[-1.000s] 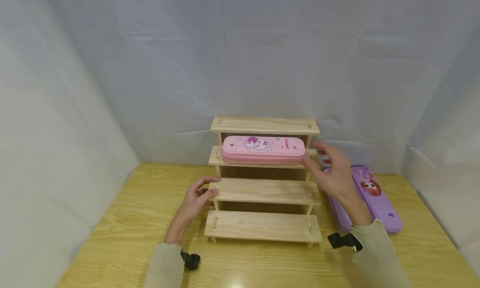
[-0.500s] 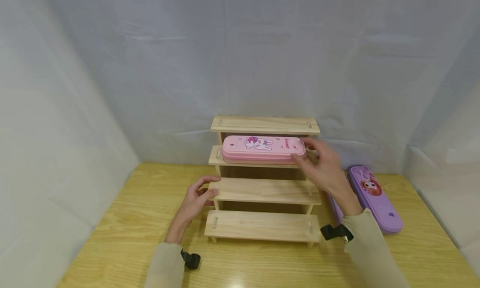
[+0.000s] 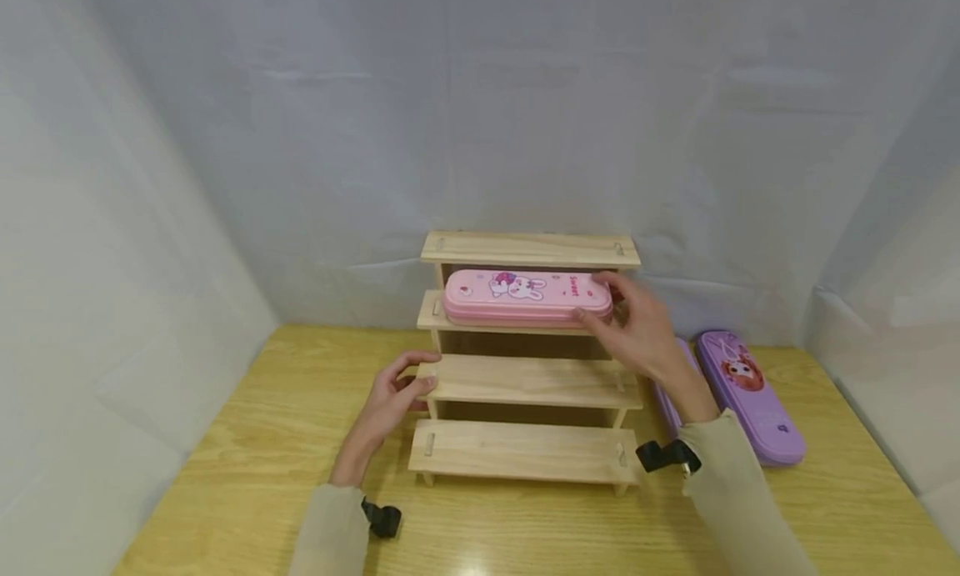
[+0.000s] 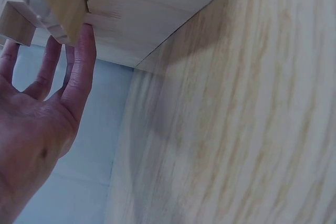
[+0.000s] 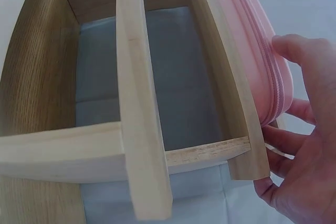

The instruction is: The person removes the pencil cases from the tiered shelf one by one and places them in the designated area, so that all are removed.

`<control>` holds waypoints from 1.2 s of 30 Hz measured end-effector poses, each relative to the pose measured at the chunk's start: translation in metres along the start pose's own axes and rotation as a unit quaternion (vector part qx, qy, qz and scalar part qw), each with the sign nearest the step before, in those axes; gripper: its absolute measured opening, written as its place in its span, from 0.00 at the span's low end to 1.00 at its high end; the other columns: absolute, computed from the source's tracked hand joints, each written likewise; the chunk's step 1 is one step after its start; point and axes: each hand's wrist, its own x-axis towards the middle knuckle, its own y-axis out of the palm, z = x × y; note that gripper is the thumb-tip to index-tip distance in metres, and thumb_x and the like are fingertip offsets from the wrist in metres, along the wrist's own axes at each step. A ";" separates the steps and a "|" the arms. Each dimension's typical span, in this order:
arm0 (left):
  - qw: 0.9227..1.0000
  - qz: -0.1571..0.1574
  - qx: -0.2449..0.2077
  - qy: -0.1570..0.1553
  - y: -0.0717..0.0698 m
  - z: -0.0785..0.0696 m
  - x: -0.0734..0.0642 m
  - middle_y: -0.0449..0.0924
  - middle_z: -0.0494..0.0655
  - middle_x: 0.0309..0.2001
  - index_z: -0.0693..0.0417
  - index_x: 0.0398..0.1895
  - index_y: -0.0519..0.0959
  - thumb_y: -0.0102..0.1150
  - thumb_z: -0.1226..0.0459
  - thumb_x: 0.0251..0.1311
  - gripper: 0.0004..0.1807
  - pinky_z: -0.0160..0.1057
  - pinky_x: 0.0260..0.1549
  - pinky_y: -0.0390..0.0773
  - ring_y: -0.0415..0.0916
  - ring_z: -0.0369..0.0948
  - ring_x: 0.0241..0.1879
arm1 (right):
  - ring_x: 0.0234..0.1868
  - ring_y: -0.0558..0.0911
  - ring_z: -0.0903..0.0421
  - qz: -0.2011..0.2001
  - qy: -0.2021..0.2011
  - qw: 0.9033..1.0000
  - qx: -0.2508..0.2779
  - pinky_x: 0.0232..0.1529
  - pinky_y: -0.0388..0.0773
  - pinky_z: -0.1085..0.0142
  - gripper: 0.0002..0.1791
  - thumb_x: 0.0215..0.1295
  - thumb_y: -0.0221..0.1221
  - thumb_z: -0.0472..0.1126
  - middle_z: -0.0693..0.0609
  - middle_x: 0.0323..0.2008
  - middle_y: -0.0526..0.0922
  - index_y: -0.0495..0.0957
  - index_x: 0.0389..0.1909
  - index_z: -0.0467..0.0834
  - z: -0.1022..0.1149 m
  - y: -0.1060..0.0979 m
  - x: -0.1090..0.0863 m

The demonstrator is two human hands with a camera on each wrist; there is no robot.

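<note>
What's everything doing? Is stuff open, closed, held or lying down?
Wooden rack: standing.
Pink case: zipped where visible, on second shelf down.
Right purple case: flat on table, looks closed.
Left purple case: mostly hidden; can't tell.
Left hand: holds rack.
Right hand: pinches pink case.

The place looks like a makeshift indoor booth: creased pale sheets (image 3: 525, 126) hang behind and on both sides, closing in a wood-grain worktop (image 3: 217, 443). A patch of reflected light (image 3: 471, 566) gleams on its near part, as under room lighting. Whether the booth stands in a home, office or workshop cannot be told.
</note>
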 end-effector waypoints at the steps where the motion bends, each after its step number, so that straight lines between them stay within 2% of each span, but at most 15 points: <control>1: 1.000 -0.001 0.000 -0.001 0.000 0.000 0.000 0.74 0.45 0.61 0.56 0.62 0.76 0.59 0.63 0.72 0.18 0.54 0.40 0.87 0.79 0.36 0.40 | 0.38 0.78 0.47 0.001 0.000 1.000 0.002 0.40 0.72 0.60 0.32 0.63 0.70 0.50 0.43 0.43 0.83 0.74 0.65 0.43 0.000 0.000 0.000; 7: 1.000 -0.003 -0.001 0.004 0.000 0.001 0.001 0.74 0.51 0.61 0.58 0.62 0.76 0.59 0.64 0.71 0.19 0.52 0.38 0.87 0.80 0.35 0.39 | 0.36 0.76 0.47 0.000 -0.001 1.000 0.015 0.36 0.70 0.66 0.32 0.59 0.73 0.49 0.44 0.40 0.81 0.73 0.61 0.43 -0.001 -0.001 0.000; 14: 1.000 -0.002 -0.003 0.008 0.001 0.000 0.000 0.75 0.42 0.57 0.56 0.62 0.76 0.59 0.64 0.71 0.18 0.58 0.39 0.86 0.80 0.35 0.38 | 0.35 0.76 0.46 0.009 -0.006 0.999 0.051 0.33 0.70 0.69 0.32 0.53 0.77 0.43 0.43 0.42 0.78 0.72 0.55 0.40 0.000 -0.004 -0.004; 22: 1.000 -0.001 -0.003 0.008 0.001 0.001 0.000 0.75 0.46 0.62 0.56 0.62 0.76 0.60 0.62 0.71 0.18 0.57 0.40 0.86 0.79 0.35 0.40 | 0.36 0.76 0.50 0.014 -0.005 0.998 0.067 0.33 0.71 0.69 0.35 0.48 0.80 0.43 0.45 0.44 0.77 0.72 0.54 0.41 0.002 -0.006 -0.010; 28: 1.000 -0.002 -0.001 0.007 0.001 0.001 -0.001 0.74 0.49 0.64 0.56 0.62 0.76 0.59 0.63 0.71 0.18 0.58 0.42 0.86 0.79 0.35 0.41 | 0.39 0.73 0.50 0.022 -0.001 0.999 0.029 0.37 0.68 0.67 0.39 0.48 0.79 0.47 0.44 0.45 0.76 0.75 0.62 0.41 0.002 -0.004 -0.012; 32: 1.000 -0.003 -0.003 0.006 0.001 0.003 0.001 0.74 0.49 0.62 0.57 0.62 0.76 0.59 0.63 0.71 0.18 0.58 0.41 0.86 0.79 0.36 0.39 | 0.39 0.71 0.50 0.012 -0.006 1.000 0.019 0.39 0.67 0.66 0.37 0.48 0.79 0.48 0.44 0.44 0.74 0.78 0.60 0.41 0.003 -0.002 -0.015; 36: 1.000 -0.005 -0.002 0.008 0.000 0.005 0.003 0.74 0.51 0.62 0.58 0.62 0.76 0.59 0.63 0.71 0.18 0.56 0.39 0.87 0.79 0.35 0.37 | 0.42 0.73 0.46 0.006 -0.008 1.000 0.017 0.43 0.67 0.62 0.37 0.48 0.79 0.48 0.43 0.44 0.73 0.78 0.59 0.42 0.005 -0.001 -0.020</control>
